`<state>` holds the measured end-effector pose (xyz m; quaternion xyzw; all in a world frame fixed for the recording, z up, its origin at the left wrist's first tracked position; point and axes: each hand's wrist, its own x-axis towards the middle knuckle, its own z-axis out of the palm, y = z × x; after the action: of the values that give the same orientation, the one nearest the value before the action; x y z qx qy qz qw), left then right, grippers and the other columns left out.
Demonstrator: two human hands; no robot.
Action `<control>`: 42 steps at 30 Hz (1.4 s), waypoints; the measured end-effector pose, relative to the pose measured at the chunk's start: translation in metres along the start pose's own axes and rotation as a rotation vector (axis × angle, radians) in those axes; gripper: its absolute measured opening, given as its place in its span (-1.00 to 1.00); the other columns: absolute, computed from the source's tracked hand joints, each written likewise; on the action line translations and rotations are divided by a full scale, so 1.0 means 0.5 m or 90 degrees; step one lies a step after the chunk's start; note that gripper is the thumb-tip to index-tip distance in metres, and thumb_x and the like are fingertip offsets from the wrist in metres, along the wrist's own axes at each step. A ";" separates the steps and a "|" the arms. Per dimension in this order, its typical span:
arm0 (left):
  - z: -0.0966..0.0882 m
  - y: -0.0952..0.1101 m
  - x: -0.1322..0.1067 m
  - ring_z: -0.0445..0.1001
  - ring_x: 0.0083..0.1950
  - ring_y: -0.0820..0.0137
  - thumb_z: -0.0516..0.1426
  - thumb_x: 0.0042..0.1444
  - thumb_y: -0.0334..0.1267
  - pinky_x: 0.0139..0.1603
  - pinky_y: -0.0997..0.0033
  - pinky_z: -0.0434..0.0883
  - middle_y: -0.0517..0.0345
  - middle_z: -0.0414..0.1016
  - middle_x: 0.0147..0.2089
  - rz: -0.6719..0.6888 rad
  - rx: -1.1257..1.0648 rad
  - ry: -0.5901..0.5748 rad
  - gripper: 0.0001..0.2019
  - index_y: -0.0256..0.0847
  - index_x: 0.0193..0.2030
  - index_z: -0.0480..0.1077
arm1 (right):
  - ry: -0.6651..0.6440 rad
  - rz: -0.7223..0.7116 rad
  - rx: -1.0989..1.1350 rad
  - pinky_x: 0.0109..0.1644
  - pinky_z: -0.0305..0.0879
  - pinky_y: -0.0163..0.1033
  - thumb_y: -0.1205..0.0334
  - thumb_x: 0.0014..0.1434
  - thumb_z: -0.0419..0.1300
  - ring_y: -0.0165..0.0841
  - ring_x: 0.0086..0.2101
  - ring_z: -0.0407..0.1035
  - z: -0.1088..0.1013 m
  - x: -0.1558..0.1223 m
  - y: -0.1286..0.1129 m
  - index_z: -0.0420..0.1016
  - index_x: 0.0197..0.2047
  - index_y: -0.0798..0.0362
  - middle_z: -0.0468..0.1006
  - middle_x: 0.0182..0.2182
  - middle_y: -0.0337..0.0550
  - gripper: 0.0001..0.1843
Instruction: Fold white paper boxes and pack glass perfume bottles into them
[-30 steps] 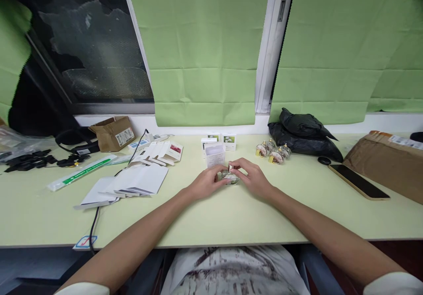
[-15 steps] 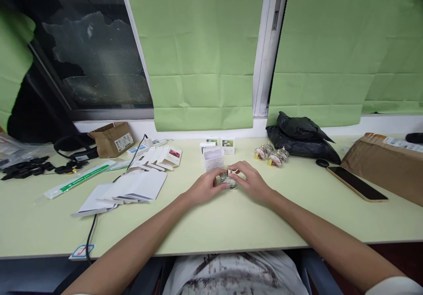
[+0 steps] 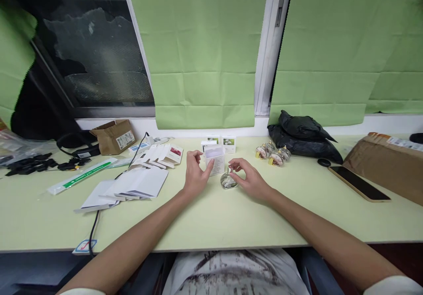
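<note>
My right hand [image 3: 253,180] pinches the top of a small clear glass perfume bottle [image 3: 228,181], which is on the table in front of me. My left hand [image 3: 197,173] is raised at the left of a small white carton [image 3: 216,160] with its top open. Its thumb and fingers are apart with nothing between them. The thumb tip is close to the carton's near left edge; I cannot tell whether they touch. Just behind stand several small white boxes [image 3: 228,143] with green pictures.
Several gold-capped bottles [image 3: 273,154] stand right of centre, before black plastic bags [image 3: 302,140]. A phone [image 3: 358,184] and a brown carton [image 3: 383,165] are at the right. Flattened white cartons [image 3: 139,184], a black cable [image 3: 94,229] and a small brown box [image 3: 114,138] are at the left.
My left hand has let go of the bottle and moved left and up beside the open white carton. My right hand stays at the bottle's top.
</note>
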<state>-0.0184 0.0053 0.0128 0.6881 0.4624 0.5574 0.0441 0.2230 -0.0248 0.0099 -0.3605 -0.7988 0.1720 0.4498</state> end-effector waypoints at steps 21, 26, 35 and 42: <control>0.015 -0.018 -0.001 0.53 0.10 0.14 0.25 0.27 0.02 0.06 0.18 0.45 -0.08 0.50 0.20 -0.098 -0.075 -0.255 -0.42 -0.12 0.31 0.19 | 0.090 0.073 -0.102 -0.23 0.25 -0.16 -0.06 0.32 0.29 -0.25 -0.29 0.33 -0.007 0.008 0.017 0.36 -0.19 -0.07 0.43 -0.36 -0.25 -0.72; 0.013 -0.013 -0.001 0.55 -0.01 0.21 0.23 0.27 0.04 -0.04 0.25 0.45 0.00 0.57 0.05 -0.103 -0.070 -0.289 -0.49 -0.13 0.23 0.24 | 0.118 0.093 -0.097 -0.26 0.19 -0.20 -0.09 0.28 0.31 -0.30 -0.34 0.27 -0.014 0.011 0.022 0.23 -0.29 -0.07 0.34 -0.38 -0.31 -0.61; 0.017 -0.014 -0.002 0.55 0.05 0.20 0.20 0.30 0.07 0.06 0.20 0.48 0.00 0.58 0.12 -0.101 -0.133 -0.307 -0.53 -0.12 0.21 0.28 | 0.108 0.082 -0.041 -0.13 0.29 -0.14 0.07 0.30 0.26 -0.26 -0.23 0.35 -0.017 0.006 0.019 0.27 -0.16 -0.06 0.42 -0.24 -0.22 -0.76; 0.019 -0.017 -0.002 0.55 0.07 0.18 0.22 0.29 0.06 0.09 0.14 0.51 -0.02 0.58 0.12 -0.106 -0.147 -0.318 -0.53 -0.12 0.20 0.29 | 0.110 0.075 -0.040 -0.11 0.31 -0.13 0.13 0.30 0.26 -0.25 -0.22 0.36 -0.015 0.008 0.023 0.32 -0.10 -0.07 0.45 -0.23 -0.21 -0.80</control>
<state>-0.0159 0.0138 0.0036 0.7541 0.4256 0.4141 0.2806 0.2327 -0.0144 0.0097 -0.4342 -0.7393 0.1413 0.4949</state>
